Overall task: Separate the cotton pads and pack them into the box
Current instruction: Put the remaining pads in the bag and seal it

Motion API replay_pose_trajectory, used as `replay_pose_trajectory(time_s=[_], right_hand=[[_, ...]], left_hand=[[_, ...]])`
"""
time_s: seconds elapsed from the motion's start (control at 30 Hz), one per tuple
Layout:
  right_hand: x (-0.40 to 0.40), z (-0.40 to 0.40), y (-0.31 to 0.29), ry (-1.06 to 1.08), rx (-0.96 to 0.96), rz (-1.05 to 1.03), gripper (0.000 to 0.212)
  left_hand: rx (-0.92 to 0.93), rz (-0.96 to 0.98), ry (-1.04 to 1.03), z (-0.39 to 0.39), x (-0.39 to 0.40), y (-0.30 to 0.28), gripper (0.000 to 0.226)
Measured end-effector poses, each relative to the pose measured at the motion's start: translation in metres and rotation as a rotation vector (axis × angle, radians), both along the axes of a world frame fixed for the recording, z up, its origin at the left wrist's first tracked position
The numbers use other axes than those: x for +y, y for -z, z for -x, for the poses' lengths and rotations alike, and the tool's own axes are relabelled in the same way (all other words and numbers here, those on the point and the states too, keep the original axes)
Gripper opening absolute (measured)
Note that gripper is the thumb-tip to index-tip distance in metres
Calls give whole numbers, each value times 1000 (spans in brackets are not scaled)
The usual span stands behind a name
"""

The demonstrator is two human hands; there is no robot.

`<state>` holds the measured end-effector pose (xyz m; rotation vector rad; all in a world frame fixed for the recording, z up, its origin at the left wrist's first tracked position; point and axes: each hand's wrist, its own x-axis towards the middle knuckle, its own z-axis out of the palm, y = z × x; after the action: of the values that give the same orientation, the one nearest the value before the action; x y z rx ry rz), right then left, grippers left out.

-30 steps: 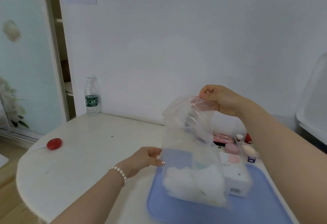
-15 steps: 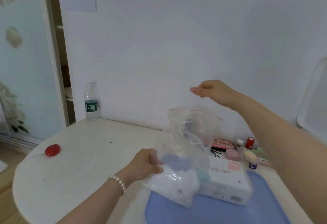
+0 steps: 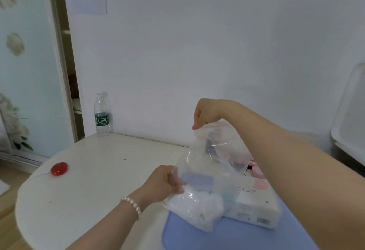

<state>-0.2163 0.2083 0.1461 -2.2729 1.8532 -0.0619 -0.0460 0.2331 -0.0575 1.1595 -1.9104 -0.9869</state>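
Two hands hold a clear plastic bag [image 3: 209,168] above the table [image 3: 88,186]. The left hand [image 3: 164,184] grips its lower side with curled fingers, and the right hand [image 3: 205,113] pinches its top edge from above. White cotton pads [image 3: 195,204] sit bunched in the bag's bottom, over a blue mat [image 3: 237,236]. Just behind the bag a white box [image 3: 254,208] lies on the mat. Well apart to the left are a red button [image 3: 59,168] and a water bottle [image 3: 102,114] by the wall.

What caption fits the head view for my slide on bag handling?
Left hand and right hand grip a clear plastic bag of white cotton pads over a blue mat.
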Motion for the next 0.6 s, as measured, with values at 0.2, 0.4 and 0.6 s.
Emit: replay_pose_trajectory(time_s=[0.2, 0.4, 0.6], right_hand=[[0, 16, -38, 34, -299, 429, 15], [-3, 16, -24, 32, -364, 397, 29], [27, 57, -29, 206, -298, -91, 75]], left_hand=[[65, -114, -10, -15, 2, 8, 43], [12, -146, 32, -18, 7, 5, 30], [239, -291, -38, -37, 9, 22, 25]])
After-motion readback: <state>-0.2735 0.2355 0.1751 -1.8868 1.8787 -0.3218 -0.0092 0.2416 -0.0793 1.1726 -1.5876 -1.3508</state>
